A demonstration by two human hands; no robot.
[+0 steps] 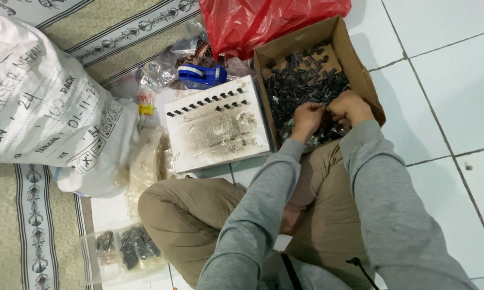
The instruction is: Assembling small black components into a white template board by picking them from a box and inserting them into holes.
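Note:
My left hand (307, 118) and my right hand (350, 107) meet over the near end of a cardboard box (354, 59) filled with several small black parts (306, 80). Fingers of both hands are curled together, pinching something small between them; what it is I cannot make out. Left of the box lies a white foam board (217, 129) with a row of small black parts (207, 101) stuck upright along its far edge. I sit cross-legged in tan trousers and grey sleeves.
A big white woven sack (43, 102) lies at left on a patterned mat. A red plastic bag (263, 19) sits behind the box, a blue tape dispenser (199, 75) beside it. Clear bags of black parts (129, 249) rest near my left knee. White floor tiles lie to the right.

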